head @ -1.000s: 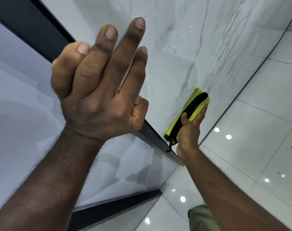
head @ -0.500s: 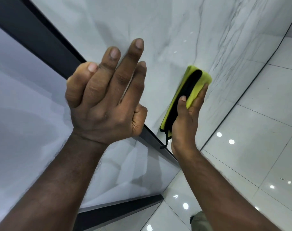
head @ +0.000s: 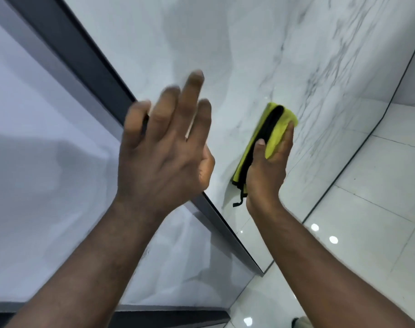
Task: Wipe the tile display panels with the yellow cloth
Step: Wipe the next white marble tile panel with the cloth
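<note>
Pressing the folded yellow cloth [head: 278, 129] against the marble panel [head: 225, 55], the right grip [head: 268, 171] pinches it between thumb and fingers. It looks soft and light, probably best held mid-fold. The left grip [head: 164, 147] hovers spread and empty.

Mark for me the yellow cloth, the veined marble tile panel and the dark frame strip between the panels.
yellow cloth [head: 284, 117]: head view, its yellow outer fold near the top end.
marble tile panel [head: 225, 55]: head view, bare surface above the cloth.
dark frame strip [head: 83, 60]: head view, its upper stretch.
</note>
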{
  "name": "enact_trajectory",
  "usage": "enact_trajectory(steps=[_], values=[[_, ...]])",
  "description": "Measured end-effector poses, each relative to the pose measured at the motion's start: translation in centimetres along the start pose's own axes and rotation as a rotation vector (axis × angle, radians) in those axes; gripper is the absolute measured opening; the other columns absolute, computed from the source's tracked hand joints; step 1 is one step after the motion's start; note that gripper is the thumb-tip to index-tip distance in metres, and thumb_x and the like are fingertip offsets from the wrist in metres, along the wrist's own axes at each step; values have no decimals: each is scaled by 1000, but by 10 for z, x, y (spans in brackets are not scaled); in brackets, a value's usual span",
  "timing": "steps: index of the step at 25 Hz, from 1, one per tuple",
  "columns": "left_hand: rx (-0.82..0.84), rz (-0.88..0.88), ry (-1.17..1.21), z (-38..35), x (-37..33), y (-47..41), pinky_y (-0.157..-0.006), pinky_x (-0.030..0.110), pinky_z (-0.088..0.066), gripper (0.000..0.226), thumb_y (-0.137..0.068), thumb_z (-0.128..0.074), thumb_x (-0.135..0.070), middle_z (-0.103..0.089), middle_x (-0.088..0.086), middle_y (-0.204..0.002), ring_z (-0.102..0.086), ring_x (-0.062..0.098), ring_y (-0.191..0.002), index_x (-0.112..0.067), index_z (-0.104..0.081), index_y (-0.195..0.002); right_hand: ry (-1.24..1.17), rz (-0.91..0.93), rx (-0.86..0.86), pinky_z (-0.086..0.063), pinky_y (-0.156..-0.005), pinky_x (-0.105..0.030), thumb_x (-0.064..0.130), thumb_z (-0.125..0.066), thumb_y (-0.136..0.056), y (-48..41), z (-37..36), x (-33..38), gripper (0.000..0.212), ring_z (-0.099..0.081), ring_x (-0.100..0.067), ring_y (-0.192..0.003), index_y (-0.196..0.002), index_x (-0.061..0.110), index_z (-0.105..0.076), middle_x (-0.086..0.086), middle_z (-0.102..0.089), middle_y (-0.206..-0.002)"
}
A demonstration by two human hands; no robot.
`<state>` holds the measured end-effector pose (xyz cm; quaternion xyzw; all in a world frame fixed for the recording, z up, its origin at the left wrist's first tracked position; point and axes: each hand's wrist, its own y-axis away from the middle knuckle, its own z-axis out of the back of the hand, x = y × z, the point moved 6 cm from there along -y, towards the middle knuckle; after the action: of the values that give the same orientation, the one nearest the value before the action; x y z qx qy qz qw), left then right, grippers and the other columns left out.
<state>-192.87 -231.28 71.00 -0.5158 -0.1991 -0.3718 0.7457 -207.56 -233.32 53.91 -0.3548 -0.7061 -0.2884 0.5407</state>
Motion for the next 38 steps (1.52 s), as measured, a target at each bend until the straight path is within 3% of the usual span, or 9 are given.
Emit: enact_trajectory(steps=[6,11,14,18,22,26,30,35,38], values=[[20,-5,-114,-2,12,-27,-131,61,-20,64,-101,-50,-29,-30,15,-176,-30,37,-162,-6,-47,-161,47,175,-68,-37,-123,-41,31,-65,-103,-17,9,23,59,-40,1,-145,-157,40,-43,17,-44,-156],[-9,31,-174,-12,2,-16,-129,63,-27,73,-101,-51,-33,-32,12,-175,-32,35,-161,-6,-37,-167,98,433,59,-33,-113,-10,31,-72,-101,-15,6,45,57,-32,11,-143,-152,40,-49,4,-30,-165],[-41,57,-161,-12,0,-15,-129,61,-25,72,-101,-52,-35,-35,10,-175,-33,34,-161,-8,-40,-167,30,253,133,-26,-130,-41,39,-57,-109,-24,7,27,57,-12,8,-157,-162,42,-36,15,-6,-177],[-57,74,-154,-15,-3,-13,-129,59,-23,71,-102,-52,-41,-36,8,-174,-35,33,-160,-10,-44,-165,76,600,350,-6,-132,-57,31,-48,-113,-5,-9,45,55,-5,-9,-164,-164,38,-28,19,2,-176],[-80,88,-144,-15,-1,-11,-129,58,-23,71,-101,-54,-40,-37,8,-173,-35,33,-160,-11,-44,-165,-32,85,204,-15,-132,-51,51,-42,-110,-39,-6,19,60,-1,2,-161,-164,56,-15,23,0,-176],[-75,125,-131,-18,-6,-8,-127,60,-25,72,-99,-56,-40,-41,9,-171,-37,34,-158,-11,-47,-164,46,512,256,-15,-132,-36,32,-46,-114,-21,-14,49,60,-1,-2,-162,-167,38,-18,8,-1,-178],[-85,136,-152,-19,-18,2,-125,61,-30,74,-96,-59,-40,-45,11,-169,-41,36,-155,-10,-48,-163,-49,73,122,-20,-131,-50,47,-42,-111,-50,-9,14,62,-7,-4,-162,-165,51,-12,19,-8,-176],[-90,137,-152,-20,-18,1,-124,60,-29,73,-96,-60,-39,-46,10,-168,-41,36,-155,-12,-49,-163,1,474,156,-17,-133,-44,29,-50,-114,-43,-12,38,64,-9,-9,-163,-169,27,-18,8,-15,-177],[-71,130,-173,-22,-18,2,-125,58,-27,73,-97,-59,-38,-45,9,-169,-40,35,-155,-12,-47,-164,-118,-53,39,-29,-129,-48,38,-48,-111,-60,-2,-13,65,-28,-7,-157,-166,47,-16,19,-22,-173]])
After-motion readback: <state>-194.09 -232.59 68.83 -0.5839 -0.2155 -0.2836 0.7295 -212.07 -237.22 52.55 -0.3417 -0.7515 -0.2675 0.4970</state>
